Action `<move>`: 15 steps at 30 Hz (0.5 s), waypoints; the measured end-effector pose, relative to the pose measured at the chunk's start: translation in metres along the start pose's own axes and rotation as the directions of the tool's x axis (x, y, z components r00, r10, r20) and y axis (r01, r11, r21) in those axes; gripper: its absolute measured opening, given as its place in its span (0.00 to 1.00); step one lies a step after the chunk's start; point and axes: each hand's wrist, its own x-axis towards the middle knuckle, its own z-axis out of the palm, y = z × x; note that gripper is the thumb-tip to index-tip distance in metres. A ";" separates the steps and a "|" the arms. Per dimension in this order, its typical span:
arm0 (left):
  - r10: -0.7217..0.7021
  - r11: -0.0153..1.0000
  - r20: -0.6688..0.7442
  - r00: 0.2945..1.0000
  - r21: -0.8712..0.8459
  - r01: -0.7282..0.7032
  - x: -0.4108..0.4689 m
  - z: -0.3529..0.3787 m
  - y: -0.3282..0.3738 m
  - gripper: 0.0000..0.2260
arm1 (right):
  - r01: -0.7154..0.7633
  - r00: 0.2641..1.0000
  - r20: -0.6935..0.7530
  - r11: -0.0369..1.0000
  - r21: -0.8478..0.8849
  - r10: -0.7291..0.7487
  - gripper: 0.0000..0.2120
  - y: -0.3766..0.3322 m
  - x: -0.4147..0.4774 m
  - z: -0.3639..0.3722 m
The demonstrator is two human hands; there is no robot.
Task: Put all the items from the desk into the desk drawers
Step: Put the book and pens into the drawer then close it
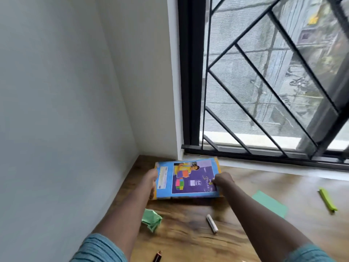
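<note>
Both hands, left hand (152,181) and right hand (222,179), grip shut on opposite short edges of the flat blue-and-purple paper pack (188,178), its long axis spanning between them above the wooden bench (188,233).

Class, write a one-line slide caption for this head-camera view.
Both hands, left hand and right hand, grip a colourful notebook at the desk corner, amid green paper scraps.

Both hands on the blue notebook (188,179) at the counter's (236,186) far corner: left hand (152,183) grips its left edge, right hand (223,180) its right edge.
</note>
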 end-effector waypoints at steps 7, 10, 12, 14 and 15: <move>0.067 0.946 -0.033 0.997 -0.316 -0.074 -0.057 0.006 -0.007 0.23 | 0.221 0.972 -0.189 0.826 0.518 -0.142 0.19 0.032 -0.016 -0.024; 0.106 0.862 -0.082 0.991 -0.490 -0.132 -0.103 0.007 -0.018 0.26 | 0.249 0.968 -0.195 0.655 0.713 -0.156 0.24 0.041 -0.058 -0.045; 0.114 0.795 -0.102 0.988 -0.587 -0.153 -0.139 0.003 -0.030 0.27 | 0.282 0.958 -0.202 0.527 0.802 -0.205 0.23 0.052 -0.091 -0.058; 0.149 0.734 -0.118 0.982 -0.652 -0.190 -0.156 0.000 -0.046 0.28 | 0.295 0.949 -0.213 0.412 0.862 -0.234 0.24 0.067 -0.117 -0.066; 0.168 0.701 -0.123 0.978 -0.682 -0.206 -0.163 -0.003 -0.053 0.27 | 0.292 0.946 -0.208 0.373 0.881 -0.248 0.24 0.074 -0.131 -0.069</move>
